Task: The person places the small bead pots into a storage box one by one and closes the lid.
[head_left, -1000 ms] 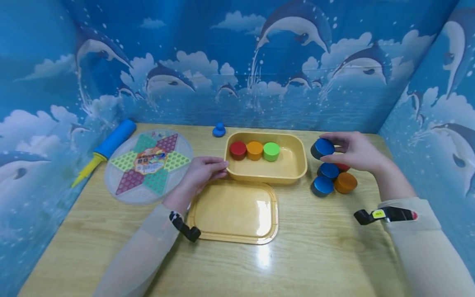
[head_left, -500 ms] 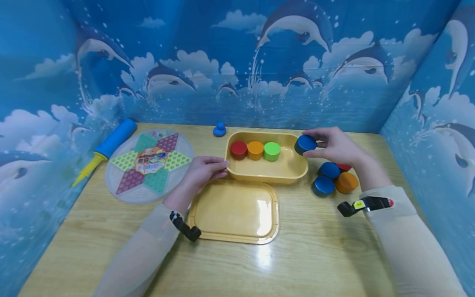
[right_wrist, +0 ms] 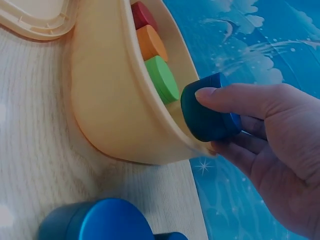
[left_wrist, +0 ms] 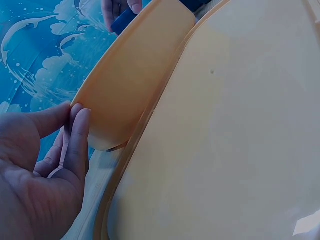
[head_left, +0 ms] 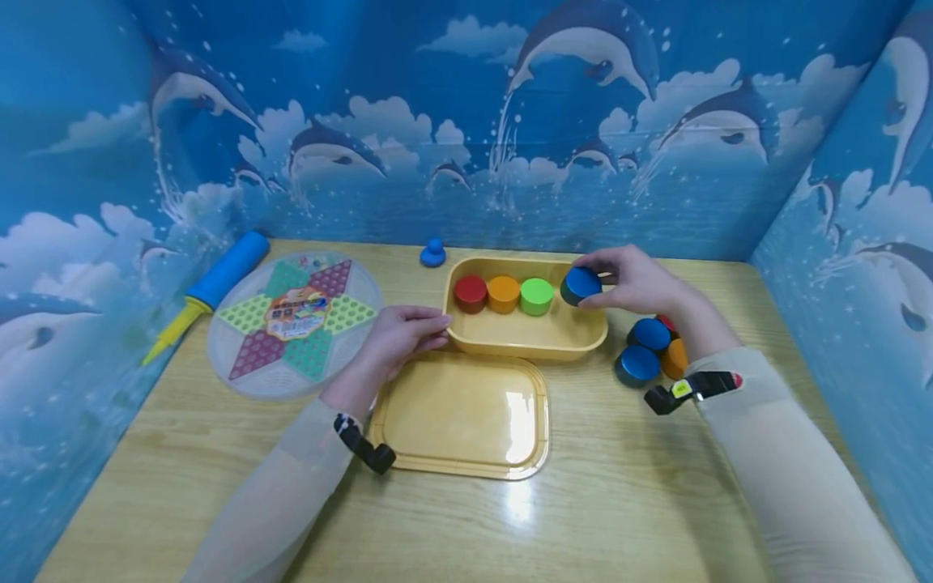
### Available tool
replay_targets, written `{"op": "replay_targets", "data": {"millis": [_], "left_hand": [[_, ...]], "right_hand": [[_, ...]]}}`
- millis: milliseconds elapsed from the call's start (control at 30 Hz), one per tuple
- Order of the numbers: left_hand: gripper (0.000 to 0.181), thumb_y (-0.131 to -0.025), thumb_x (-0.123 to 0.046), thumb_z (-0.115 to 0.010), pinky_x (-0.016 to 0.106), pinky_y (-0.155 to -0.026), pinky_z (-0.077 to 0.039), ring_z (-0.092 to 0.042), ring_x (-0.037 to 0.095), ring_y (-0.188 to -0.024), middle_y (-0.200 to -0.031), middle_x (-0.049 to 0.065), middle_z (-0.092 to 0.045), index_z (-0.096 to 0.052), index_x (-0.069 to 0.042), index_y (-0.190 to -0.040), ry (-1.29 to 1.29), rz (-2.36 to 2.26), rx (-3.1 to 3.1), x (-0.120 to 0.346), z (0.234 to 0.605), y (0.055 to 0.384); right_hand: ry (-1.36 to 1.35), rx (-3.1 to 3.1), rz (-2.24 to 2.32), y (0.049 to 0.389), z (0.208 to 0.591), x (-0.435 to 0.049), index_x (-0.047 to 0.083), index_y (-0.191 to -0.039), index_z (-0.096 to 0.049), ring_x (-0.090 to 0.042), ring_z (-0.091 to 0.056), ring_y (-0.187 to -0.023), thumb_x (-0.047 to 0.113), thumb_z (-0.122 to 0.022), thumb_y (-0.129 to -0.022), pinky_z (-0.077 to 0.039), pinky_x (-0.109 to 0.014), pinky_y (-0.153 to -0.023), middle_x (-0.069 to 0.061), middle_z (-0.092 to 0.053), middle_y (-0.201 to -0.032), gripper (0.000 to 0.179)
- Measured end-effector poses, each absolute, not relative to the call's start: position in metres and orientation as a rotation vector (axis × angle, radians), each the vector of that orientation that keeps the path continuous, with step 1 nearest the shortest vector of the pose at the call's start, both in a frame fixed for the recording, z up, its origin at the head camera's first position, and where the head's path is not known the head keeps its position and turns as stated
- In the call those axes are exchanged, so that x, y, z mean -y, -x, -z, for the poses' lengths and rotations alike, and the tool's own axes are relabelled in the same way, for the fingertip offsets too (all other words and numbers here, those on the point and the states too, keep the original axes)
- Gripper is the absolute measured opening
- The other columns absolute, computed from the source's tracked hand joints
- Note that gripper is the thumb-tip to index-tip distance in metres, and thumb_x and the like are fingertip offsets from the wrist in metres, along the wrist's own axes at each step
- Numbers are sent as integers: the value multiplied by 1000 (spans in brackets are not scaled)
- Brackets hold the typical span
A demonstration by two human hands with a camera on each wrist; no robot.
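My right hand point(head_left: 632, 279) pinches a blue round cylinder point(head_left: 581, 285) between thumb and fingers, over the right end of the yellow plastic box point(head_left: 525, 340). In the right wrist view the blue cylinder point(right_wrist: 207, 112) overlaps the box's rim. Inside the box, a red cylinder point(head_left: 470, 294), an orange cylinder point(head_left: 503, 294) and a green cylinder point(head_left: 536, 296) stand in a row, left of the held one. My left hand point(head_left: 403, 336) pinches the box's left rim, thumb and fingertips at the edge, as the left wrist view shows the hand point(left_wrist: 55, 165) at the box wall point(left_wrist: 125, 75).
A yellow lid point(head_left: 459, 413) lies before the box. Right of it stand two blue cylinders point(head_left: 637, 365), an orange cylinder point(head_left: 674, 359) and a red cylinder point(head_left: 666, 324), partly hidden. Leftward lie a Chinese checkers board point(head_left: 295, 324) and a blue-yellow pump point(head_left: 219, 283). A small blue toy point(head_left: 433, 253) sits behind.
My right hand has carried the blue cylinder leftward, from above the loose cylinders to over the box's right end. The left hand has stayed at the rim.
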State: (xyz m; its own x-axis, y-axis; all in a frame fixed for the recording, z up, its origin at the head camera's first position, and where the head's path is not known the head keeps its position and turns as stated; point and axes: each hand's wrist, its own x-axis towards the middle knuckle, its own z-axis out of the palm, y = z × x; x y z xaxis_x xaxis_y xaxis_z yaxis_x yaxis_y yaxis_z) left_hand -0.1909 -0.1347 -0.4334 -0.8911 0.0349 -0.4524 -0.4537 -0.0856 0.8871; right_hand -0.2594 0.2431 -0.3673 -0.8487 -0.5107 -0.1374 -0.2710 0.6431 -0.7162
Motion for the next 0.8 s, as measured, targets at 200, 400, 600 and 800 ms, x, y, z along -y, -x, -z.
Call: {"op": "replay_targets", "data": {"millis": [200,400,600,800], "left_hand": [[29,-98,-7,-78,33,-87,-65,-76,24,-95,-117,20,-70,-71,2,-124,482,-2023,-1874,134,432,191],[30,-97,-6,-79,33,-86,-65,-76,23,-93,-117,21,-70,-71,3,-125,492,-2020,-1881,133,431,191],[31,-97,-6,-78,33,-86,-65,-76,23,-93,-117,21,-70,-70,4,-125,489,-2026,-1884,133,430,190],[30,-97,-7,-79,33,-86,-65,-76,24,-95,-118,21,-70,-71,3,-125,482,-2026,-1879,134,432,190]], "right_hand": [[717,-2542,881,263,370,-233,-4,-145,-58,-41,-56,-130,5,-81,-92,-50,-60,-110,-24,-59,-144,59],[793,-2562,667,263,372,-222,-5,-143,-60,-42,-57,-127,2,-82,-91,-53,-58,-106,-25,-58,-143,57],[782,-2559,548,266,374,-214,-5,-144,-59,-41,-58,-127,3,-83,-92,-54,-56,-105,-26,-60,-142,58],[735,-2554,512,266,378,-211,-5,-146,-57,-43,-56,-131,1,-81,-93,-52,-58,-108,-26,-58,-144,58]]}}
